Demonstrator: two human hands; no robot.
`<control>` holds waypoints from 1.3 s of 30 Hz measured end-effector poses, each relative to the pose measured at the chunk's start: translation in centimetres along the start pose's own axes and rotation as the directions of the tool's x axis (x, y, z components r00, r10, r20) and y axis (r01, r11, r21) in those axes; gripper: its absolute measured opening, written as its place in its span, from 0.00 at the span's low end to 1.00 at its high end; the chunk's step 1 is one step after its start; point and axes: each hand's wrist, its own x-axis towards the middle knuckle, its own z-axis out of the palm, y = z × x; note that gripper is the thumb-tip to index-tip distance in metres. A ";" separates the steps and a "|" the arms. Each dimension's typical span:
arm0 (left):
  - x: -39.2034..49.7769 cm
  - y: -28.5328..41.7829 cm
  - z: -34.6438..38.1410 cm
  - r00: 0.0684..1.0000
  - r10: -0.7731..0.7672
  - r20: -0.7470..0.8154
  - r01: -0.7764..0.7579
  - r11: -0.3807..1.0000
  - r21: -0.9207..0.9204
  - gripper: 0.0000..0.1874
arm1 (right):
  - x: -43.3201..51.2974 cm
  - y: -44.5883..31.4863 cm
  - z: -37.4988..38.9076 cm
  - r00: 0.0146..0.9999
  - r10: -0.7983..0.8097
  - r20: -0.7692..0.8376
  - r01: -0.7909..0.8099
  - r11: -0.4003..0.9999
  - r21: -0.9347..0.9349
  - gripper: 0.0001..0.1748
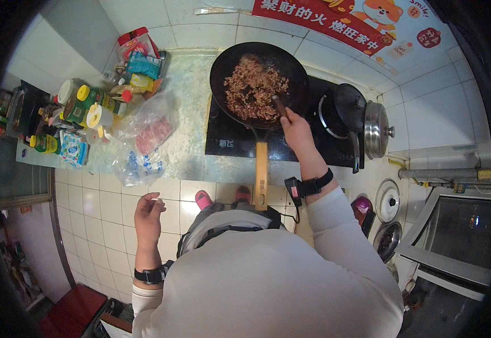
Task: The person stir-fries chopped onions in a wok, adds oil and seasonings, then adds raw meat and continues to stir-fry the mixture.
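My right hand (298,132) grips the dark wooden handle (278,105) of a cooking utensil, whose working end is hidden in the food. Browned minced meat (255,88) is spread over the bottom of a black wok (297,76). The wok stands on the left burner, its light wooden handle (262,169) pointing towards me with no hand on it. Low on the left, my left hand (149,213) hangs in front of the counter edge, fingers loosely curled and no object visible in it. Nearest to it on the counter is a clear plastic bag (142,162).
Pink raw meat (154,134) lies in plastic on the counter (195,122). Bottles, jars and a white lidded container (98,117) crowd the left end. On the black gas hob (233,141) a lidded pan (347,101) sits beside a steel pot (375,129). A white lid (387,202) lies at right.
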 end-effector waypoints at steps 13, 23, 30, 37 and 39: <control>-0.3 -0.3 -0.5 0.998 -0.031 -0.052 0.030 0.999 -0.018 0.12 | -6.9 -0.2 -19.1 0.989 -0.111 0.097 0.147 0.804 -0.576 0.24; -0.2 0.2 0.1 1.000 0.007 -0.019 -0.006 0.999 0.040 0.12 | -2.2 1.9 -7.1 0.978 0.004 0.209 0.089 0.897 -0.434 0.28; -0.2 0.2 0.8 0.998 -0.016 -0.054 0.018 0.999 0.040 0.12 | -0.6 4.3 -3.3 0.997 0.000 -0.079 0.002 1.000 0.021 0.21; -0.2 0.2 2.2 1.000 0.017 -0.007 -0.016 0.998 0.053 0.12 | -1.1 2.9 -1.5 0.961 0.017 0.276 -0.089 0.964 0.252 0.23; -0.2 0.2 2.0 0.999 0.004 -0.035 -0.003 0.999 0.036 0.12 | -4.1 1.9 -3.9 0.966 -0.092 0.240 0.058 0.988 0.142 0.24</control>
